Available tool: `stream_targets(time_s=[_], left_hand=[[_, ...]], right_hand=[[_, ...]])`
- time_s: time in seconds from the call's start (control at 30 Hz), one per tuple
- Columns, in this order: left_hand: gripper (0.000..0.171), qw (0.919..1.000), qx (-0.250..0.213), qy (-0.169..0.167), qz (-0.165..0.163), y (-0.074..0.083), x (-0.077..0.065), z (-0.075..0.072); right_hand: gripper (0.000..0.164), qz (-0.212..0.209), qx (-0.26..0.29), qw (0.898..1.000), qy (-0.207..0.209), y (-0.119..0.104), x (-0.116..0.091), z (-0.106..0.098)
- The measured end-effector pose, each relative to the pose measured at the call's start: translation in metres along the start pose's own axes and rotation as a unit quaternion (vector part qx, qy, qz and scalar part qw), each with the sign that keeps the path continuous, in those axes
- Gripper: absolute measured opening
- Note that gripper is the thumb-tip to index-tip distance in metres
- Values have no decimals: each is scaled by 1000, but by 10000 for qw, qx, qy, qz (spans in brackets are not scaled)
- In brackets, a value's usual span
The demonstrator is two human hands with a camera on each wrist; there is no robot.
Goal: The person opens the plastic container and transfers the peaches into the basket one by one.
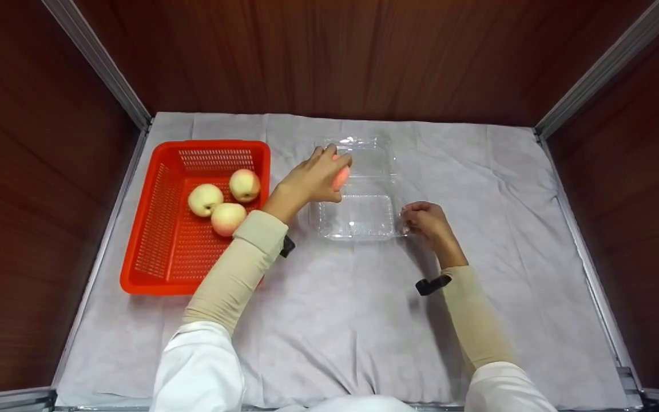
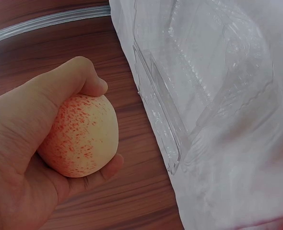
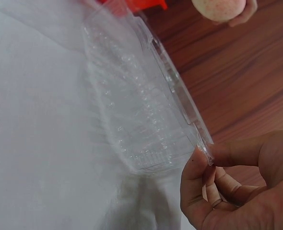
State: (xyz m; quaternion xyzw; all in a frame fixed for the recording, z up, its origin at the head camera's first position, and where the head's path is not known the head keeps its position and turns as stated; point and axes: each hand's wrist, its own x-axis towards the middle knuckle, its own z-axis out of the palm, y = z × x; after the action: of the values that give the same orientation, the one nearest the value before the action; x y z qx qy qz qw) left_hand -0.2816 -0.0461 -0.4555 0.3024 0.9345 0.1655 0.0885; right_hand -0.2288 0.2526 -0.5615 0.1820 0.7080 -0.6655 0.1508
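My left hand [image 1: 319, 174] grips a cream-and-red speckled apple [image 2: 84, 136], holding it above the clear plastic clamshell box [image 1: 356, 216]. The box lies open, its lid [image 1: 366, 157] folded back toward the rear wall. At the right side of the box, my right hand [image 1: 425, 220] pinches the rim between thumb and fingers, as the right wrist view shows. To the left stands a red plastic basket [image 1: 152, 274] with three pale apples inside, one apple [image 1: 205, 199] at the left, another [image 1: 245, 185] behind, and a third [image 1: 228, 219] nearer my forearm.
A light grey cloth [image 1: 524, 240] with wrinkles covers the table. Dark wood-grain panels [image 1: 329, 57] enclose it at the back and both sides, with metal strips at the corners. My left forearm passes over the basket's right edge.
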Motion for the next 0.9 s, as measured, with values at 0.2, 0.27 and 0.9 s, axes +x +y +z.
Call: stream_targets(time_s=[0.2, 0.27, 0.9], left_hand=[[71, 10000, 33, 12, 0, -1, -3, -1], [70, 10000, 62, 47, 17, -2, -4, -1], [65, 9998, -31, 164, -79, -9, -13, -7]], right_hand=[[15, 3, -81, 10000, -44, 0, -1, 0], [16, -21, -82, 9999, -59, 0, -1, -1], [9, -86, -101, 9999, 26, 2, 2, 0]])
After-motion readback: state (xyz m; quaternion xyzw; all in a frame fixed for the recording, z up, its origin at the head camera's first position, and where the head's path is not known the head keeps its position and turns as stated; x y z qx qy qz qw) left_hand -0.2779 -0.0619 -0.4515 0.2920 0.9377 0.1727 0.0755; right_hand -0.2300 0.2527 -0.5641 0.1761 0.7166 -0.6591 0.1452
